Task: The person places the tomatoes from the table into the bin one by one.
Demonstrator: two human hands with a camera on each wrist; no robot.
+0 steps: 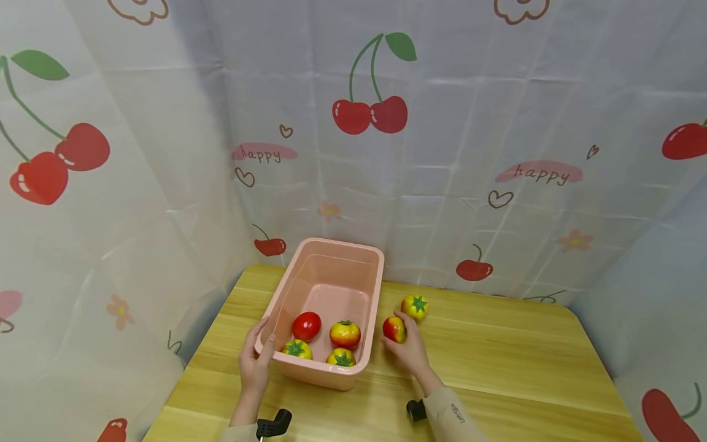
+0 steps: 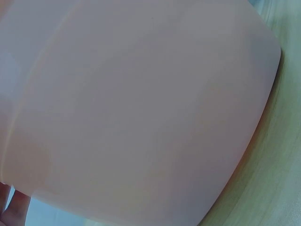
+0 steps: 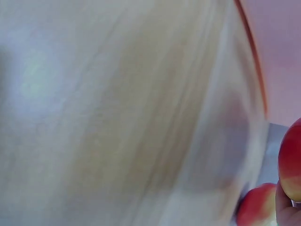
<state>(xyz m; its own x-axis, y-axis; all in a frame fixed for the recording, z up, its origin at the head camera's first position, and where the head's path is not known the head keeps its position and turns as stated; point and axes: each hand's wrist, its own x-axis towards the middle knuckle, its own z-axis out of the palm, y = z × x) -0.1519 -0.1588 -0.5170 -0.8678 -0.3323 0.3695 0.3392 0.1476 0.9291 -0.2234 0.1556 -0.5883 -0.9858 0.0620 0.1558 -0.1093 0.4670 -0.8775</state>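
2 beige sleeves (image 1: 445, 420), dark right-sleeve lettering (image 1: 458, 413), 2 black wrist pieces (image 1: 282, 421)

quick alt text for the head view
A person's right-hand grip holds a red-and-yellow fruit beside a pink bin with four fruits inside; the left-hand grip holds its near left corner. Another fruit sits on the table.

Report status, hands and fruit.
Left fingers grip pink bin. Right fingers hold one fruit. Another fruit on table, four inside bin. Bin's right wall between held fruit and those four.
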